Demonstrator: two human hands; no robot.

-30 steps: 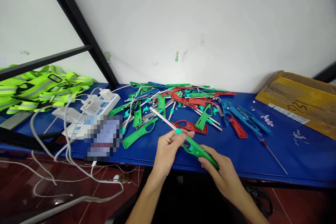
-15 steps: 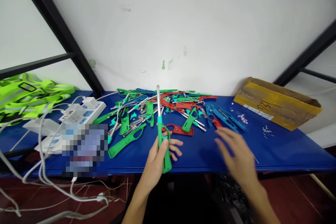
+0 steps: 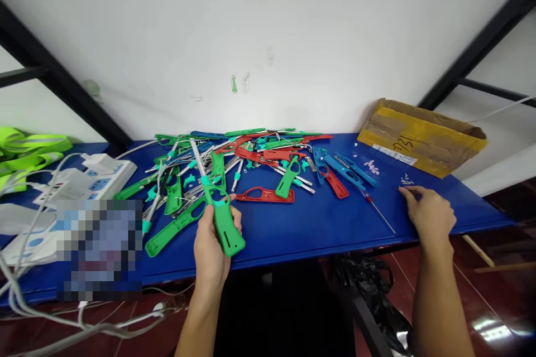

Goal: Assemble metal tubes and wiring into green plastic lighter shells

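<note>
My left hand (image 3: 213,240) is closed around the handle of a green long-nosed lighter (image 3: 228,228), its metal tube pointing up and away to the left. Over at the right of the table, my right hand (image 3: 431,215) has thumb and forefinger pinched together at the tabletop. Any item between those fingertips is too small to make out. Just beyond them lies a little heap of thin, pale, screw-like pieces (image 3: 406,179). A screwdriver (image 3: 380,213) with a long thin shaft rests left of this hand, beside blue lighter shells (image 3: 349,167).
Green, red and blue lighter parts (image 3: 251,150) are heaped along the wall. Tiny pink pieces (image 3: 371,167) lie before a cardboard box (image 3: 422,139). White power strips (image 3: 100,178), cables and a pixelated area occupy the left. The blue table's (image 3: 293,240) front edge is close.
My right hand has moved right to the small pale pieces, its fingers now pinched. My left hand still holds the lighter, now tilted left with its handle side turned more toward me. The view has shifted right.
</note>
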